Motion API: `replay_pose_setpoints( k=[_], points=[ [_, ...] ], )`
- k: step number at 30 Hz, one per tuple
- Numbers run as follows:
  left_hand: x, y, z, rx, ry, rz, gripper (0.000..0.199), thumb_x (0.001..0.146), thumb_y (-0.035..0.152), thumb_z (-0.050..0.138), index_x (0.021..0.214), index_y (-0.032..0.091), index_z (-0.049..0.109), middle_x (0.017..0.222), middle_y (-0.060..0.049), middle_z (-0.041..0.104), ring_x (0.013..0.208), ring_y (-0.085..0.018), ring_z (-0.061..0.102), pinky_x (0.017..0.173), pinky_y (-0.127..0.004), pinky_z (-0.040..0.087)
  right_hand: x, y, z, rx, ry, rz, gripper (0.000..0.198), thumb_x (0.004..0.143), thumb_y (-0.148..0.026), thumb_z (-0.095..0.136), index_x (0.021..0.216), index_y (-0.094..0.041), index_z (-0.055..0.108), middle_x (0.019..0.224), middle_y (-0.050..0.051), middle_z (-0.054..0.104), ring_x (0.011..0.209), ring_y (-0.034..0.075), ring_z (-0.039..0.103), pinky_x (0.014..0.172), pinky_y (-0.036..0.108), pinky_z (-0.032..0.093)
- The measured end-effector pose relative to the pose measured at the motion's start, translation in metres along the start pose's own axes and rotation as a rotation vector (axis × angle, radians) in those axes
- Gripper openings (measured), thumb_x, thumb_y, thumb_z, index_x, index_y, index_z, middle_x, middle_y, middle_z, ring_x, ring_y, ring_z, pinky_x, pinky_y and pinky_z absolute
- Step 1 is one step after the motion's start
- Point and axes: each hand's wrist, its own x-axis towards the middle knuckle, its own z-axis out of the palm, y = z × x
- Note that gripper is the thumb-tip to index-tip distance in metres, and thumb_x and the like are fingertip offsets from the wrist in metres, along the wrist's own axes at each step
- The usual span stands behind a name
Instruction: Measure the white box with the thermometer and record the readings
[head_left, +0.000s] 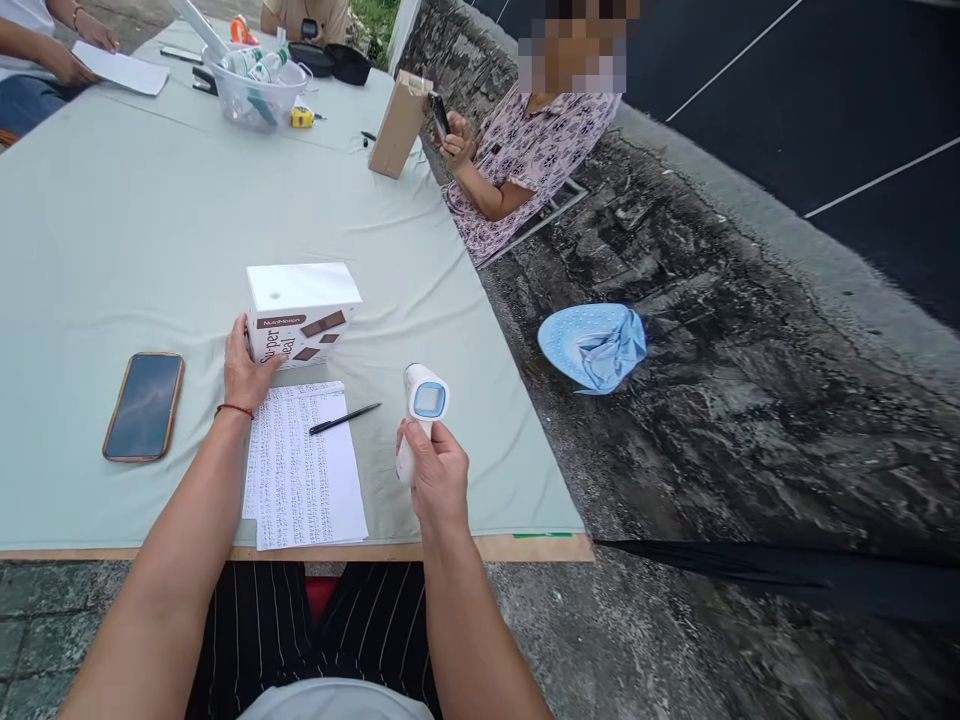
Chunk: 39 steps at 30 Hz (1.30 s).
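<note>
My right hand (436, 470) is wrapped round the handle of a white infrared thermometer (429, 398), its blue-rimmed screen facing me. A white carton (304, 290) printed with brown bars stands on the table. My left hand (249, 365) grips that carton at its lower left, thumb across the front and fingers along the side. Just below the carton lie handwritten sheets of paper (300, 480), with a black pen (345, 418) across their right edge. To the left of my left hand a smartphone (144, 405) lies flat, screen dark.
A clear plastic basket (262, 105) with bottles stands at the far end, near a yellow tape measure (301, 117). A cardboard box (397, 130) stands by the right edge, where a seated person holds a phone (439, 117). A blue hat (592, 345) lies on the ground.
</note>
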Motion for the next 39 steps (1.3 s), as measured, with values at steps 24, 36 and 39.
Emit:
replay_pose_setpoints(
  k=[24,36,39],
  points=[
    [-0.022,0.036,0.007,0.199,0.075,0.194,0.029,0.089,0.026,0.049,0.117,0.020,0.054,0.117,-0.012,0.063,0.112,-0.025,0.057,0.098,-0.043,0.047,0.045,0.074,-0.008,-0.827,-0.127,-0.646,0.035,0.093,-0.026,0.043,0.114,-0.023,0.070,0.093,0.009,0.058,0.088,0.023,0.055,0.082,0.041,0.047],
    [-0.033,0.032,0.021,0.353,-0.465,0.133,0.021,0.083,0.025,0.060,0.102,0.021,0.067,0.103,-0.008,0.070,0.099,-0.027,0.064,0.093,-0.044,0.050,0.060,0.061,-0.009,-0.757,-0.308,-0.569,0.017,0.090,-0.027,0.047,0.092,-0.022,0.063,0.088,0.008,0.062,0.086,0.023,0.054,0.079,0.039,0.044],
    [-0.035,0.033,0.022,0.420,-0.545,0.151,0.022,0.081,0.027,0.062,0.101,0.022,0.070,0.102,-0.009,0.070,0.102,-0.028,0.062,0.093,-0.046,0.048,0.050,0.057,0.004,-0.448,-0.142,-0.415,0.013,0.083,-0.035,0.056,0.086,-0.022,0.057,0.081,0.003,0.060,0.075,0.019,0.052,0.073,0.036,0.045]
  ],
)
